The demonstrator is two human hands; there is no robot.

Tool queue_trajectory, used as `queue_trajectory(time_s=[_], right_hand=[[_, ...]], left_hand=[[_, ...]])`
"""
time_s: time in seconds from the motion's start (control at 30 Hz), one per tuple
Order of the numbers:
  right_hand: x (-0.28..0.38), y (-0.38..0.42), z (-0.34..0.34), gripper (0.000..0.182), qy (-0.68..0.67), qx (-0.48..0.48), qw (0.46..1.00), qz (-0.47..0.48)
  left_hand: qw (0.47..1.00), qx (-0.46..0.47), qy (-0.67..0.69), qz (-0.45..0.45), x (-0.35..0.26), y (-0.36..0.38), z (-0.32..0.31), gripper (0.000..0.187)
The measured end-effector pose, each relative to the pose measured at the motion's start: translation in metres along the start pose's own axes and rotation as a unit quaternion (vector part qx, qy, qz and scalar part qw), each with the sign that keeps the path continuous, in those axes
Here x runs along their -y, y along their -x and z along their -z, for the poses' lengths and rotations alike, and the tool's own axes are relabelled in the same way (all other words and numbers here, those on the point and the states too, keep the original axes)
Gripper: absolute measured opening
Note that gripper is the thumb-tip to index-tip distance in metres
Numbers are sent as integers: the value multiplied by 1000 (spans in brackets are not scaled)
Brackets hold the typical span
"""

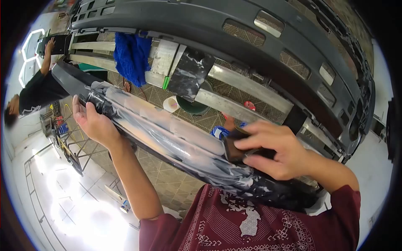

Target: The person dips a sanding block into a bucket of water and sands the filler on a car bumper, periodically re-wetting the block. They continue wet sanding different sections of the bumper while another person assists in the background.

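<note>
A long curved car trim panel (167,136), black with pale, wet-looking filler patches and milky streaks, lies slantwise in front of my body. My left hand (98,125) grips its left end, thumb on the near face and fingers around the far edge. On the right part of the panel, my right hand (278,150) holds a dark sanding block (234,144) against the surface, fingers over the top and thumb below. The block's underside is hidden.
Behind the panel, metal rails (247,94) carry a blue cloth (132,56) and a black marbled sheet (190,73). A large dark bumper (201,23) spans the back. Below are a dark green tub (194,106) and a white cup (171,103). Another person (35,94) is at left.
</note>
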State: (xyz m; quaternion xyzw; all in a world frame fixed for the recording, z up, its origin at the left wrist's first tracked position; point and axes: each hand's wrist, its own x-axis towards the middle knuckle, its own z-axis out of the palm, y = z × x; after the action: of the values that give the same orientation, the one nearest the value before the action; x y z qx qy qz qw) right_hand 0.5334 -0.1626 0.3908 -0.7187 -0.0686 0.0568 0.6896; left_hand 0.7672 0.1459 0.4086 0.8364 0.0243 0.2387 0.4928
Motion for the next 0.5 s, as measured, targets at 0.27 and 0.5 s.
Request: queue_trajectory(time_s=[0.27,0.5], right_hand=[[-3,-74,-31,22,-25,-46,994,94],[15,-18,-10,26,96,-39,994,22]], left_hand=[[998,8,38,41,-4,-3,0,45],[1000,11,7,13,1,0,-1,46]])
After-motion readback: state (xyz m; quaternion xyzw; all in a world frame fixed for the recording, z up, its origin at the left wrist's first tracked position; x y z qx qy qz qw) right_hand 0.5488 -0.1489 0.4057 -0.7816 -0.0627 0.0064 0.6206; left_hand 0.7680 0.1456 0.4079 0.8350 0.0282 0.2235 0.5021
